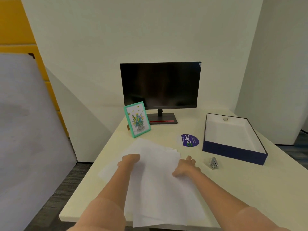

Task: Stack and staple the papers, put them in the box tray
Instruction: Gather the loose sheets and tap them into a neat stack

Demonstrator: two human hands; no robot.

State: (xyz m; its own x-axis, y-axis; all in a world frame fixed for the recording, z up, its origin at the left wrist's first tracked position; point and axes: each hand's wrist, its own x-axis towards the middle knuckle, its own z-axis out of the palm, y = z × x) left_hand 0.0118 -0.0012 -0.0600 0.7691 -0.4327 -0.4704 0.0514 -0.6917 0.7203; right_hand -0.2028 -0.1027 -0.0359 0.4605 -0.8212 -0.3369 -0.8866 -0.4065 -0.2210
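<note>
We pressed our loosely curled left hand (pixel 129 160) and right hand (pixel 185 165) onto the fanned white paper sheets (pixel 156 180), gripping nothing.

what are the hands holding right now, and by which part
Both are on the loose papers: the left hand at their left edge, the right hand at their right edge. Whether the fingers curl under the sheets cannot be told.
</note>
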